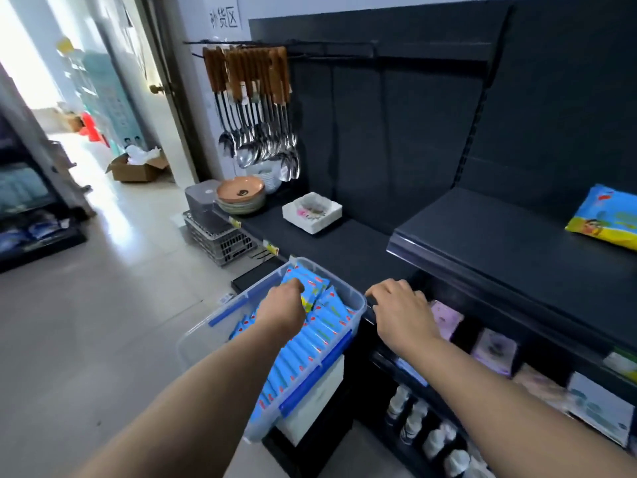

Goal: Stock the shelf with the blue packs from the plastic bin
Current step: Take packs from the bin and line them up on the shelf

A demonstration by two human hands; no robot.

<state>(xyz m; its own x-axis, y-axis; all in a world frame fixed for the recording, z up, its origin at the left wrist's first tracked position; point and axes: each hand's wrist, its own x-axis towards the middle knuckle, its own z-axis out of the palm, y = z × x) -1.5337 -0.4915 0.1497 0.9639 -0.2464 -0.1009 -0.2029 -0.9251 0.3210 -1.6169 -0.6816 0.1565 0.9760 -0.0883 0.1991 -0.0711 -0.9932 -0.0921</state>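
Observation:
A clear plastic bin [193, 343] with blue clips holds several blue packs [306, 346] standing in rows. My left hand [284, 301] reaches into the bin's far end, fingers curled down around a blue pack [312, 288]. My right hand [400, 310] hovers just right of the bin, fingers relaxed and holding nothing, in front of the dark shelf's front edge. One blue and yellow pack [606, 215] lies on the dark shelf [489, 236] at the far right.
Lower shelves on the right carry pastel boxes [494, 346] and white bottles [413, 422]. A white square dish [312, 212], stacked plates [240, 194] and hanging spoons [262, 108] are to the left. Grey crates [217, 232] and a cardboard box [138, 167] stand on the tiled floor.

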